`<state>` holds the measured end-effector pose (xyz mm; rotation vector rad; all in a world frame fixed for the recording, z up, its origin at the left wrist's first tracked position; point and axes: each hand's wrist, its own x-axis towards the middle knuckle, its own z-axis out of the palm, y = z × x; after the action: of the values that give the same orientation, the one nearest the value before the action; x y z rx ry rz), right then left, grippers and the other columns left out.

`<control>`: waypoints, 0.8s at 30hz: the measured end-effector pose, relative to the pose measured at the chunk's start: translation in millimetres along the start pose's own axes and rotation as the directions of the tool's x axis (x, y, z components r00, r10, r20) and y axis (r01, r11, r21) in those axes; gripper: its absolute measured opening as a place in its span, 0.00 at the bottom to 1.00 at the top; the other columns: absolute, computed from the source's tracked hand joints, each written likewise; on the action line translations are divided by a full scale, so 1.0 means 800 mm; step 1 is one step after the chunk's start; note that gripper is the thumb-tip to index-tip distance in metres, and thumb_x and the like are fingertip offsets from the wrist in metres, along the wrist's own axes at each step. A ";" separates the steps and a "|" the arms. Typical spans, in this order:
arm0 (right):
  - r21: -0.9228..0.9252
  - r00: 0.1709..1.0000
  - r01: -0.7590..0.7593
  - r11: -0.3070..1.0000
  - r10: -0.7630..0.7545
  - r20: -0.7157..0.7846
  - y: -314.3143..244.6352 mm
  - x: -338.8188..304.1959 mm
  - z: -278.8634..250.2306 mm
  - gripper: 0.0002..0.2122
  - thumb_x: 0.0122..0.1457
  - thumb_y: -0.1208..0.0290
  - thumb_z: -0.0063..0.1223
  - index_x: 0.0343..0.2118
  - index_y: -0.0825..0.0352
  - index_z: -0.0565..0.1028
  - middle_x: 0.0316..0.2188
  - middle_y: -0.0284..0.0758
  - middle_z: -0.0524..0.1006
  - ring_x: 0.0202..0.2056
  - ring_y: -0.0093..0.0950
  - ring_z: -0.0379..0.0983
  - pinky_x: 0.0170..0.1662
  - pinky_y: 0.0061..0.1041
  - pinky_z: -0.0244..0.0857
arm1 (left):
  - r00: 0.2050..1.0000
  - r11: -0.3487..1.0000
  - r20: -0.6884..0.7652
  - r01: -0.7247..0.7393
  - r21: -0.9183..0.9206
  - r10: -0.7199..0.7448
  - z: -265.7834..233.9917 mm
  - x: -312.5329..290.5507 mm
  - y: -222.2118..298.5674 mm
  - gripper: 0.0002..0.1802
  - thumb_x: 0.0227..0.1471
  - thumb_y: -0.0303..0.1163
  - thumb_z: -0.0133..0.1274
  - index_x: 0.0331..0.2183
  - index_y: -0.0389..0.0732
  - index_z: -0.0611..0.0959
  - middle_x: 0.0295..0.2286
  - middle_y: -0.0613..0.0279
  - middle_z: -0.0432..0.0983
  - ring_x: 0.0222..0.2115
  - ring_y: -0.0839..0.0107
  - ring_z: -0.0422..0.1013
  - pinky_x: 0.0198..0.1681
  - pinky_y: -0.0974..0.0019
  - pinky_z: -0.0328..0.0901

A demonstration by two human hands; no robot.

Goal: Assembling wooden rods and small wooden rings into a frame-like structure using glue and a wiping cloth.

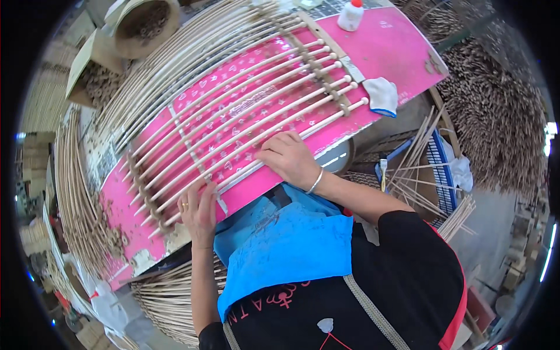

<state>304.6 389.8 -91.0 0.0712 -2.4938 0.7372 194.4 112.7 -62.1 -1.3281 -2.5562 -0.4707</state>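
Observation:
A row of slim wooden rods (233,127) lies side by side on a pink patterned board. Most have round knobs at their right ends. Small brown rings line up across them near the left ends (143,192) and right ends (322,76). My left hand (199,211), a ring on one finger, has its bent fingers on the nearest rod, just right of the left-end rings. Farther right, my right hand (289,158) curls its fingers over that same rod; its thumb is hidden.
The pink board (402,52) carries a white bottle with a red cap (350,16) and a white cloth (382,96). Loose rods (76,192) are stacked at left, near bins of brown rings (100,81). A blue crate (441,172) with rods stands at right, below a large rod pile (493,116).

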 end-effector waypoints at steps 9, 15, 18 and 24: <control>0.016 0.996 0.055 0.998 -0.056 0.066 0.011 0.004 -0.009 0.06 0.56 0.73 0.59 0.37 0.61 0.81 0.37 0.32 0.78 0.44 0.32 0.73 0.51 0.33 0.65 | 1.000 0.999 0.002 -0.004 -0.049 0.004 0.003 0.016 0.004 0.21 0.48 0.28 0.65 0.47 0.43 0.85 0.53 0.57 0.76 0.53 0.54 0.72 0.56 0.52 0.63; 0.099 0.997 0.069 0.993 -0.073 0.034 0.009 0.011 -0.013 0.06 0.56 0.74 0.59 0.36 0.64 0.79 0.36 0.33 0.77 0.44 0.33 0.74 0.48 0.33 0.68 | 0.995 0.997 0.103 -0.004 -0.080 0.012 -0.012 0.022 -0.008 0.23 0.47 0.33 0.67 0.47 0.44 0.84 0.53 0.57 0.75 0.52 0.54 0.71 0.56 0.51 0.62; 0.136 0.996 0.064 0.989 -0.072 0.057 0.014 0.010 -0.015 0.06 0.56 0.74 0.60 0.36 0.64 0.79 0.36 0.34 0.77 0.43 0.33 0.74 0.47 0.32 0.68 | 0.990 0.995 0.139 -0.008 -0.102 0.022 -0.014 0.019 -0.016 0.21 0.48 0.33 0.67 0.46 0.43 0.85 0.49 0.57 0.76 0.49 0.54 0.71 0.55 0.51 0.63; 0.102 0.998 0.026 0.994 -0.031 0.048 0.034 0.005 -0.017 0.05 0.57 0.72 0.62 0.36 0.63 0.80 0.35 0.32 0.77 0.42 0.32 0.73 0.46 0.32 0.67 | 0.989 0.986 0.149 0.013 -0.166 0.012 -0.009 0.023 -0.020 0.17 0.50 0.32 0.66 0.43 0.42 0.85 0.44 0.56 0.76 0.45 0.54 0.72 0.51 0.53 0.65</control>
<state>302.5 420.1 -92.9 0.1637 -2.4954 0.8595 171.5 115.4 -52.2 -1.4713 -2.6883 -0.6196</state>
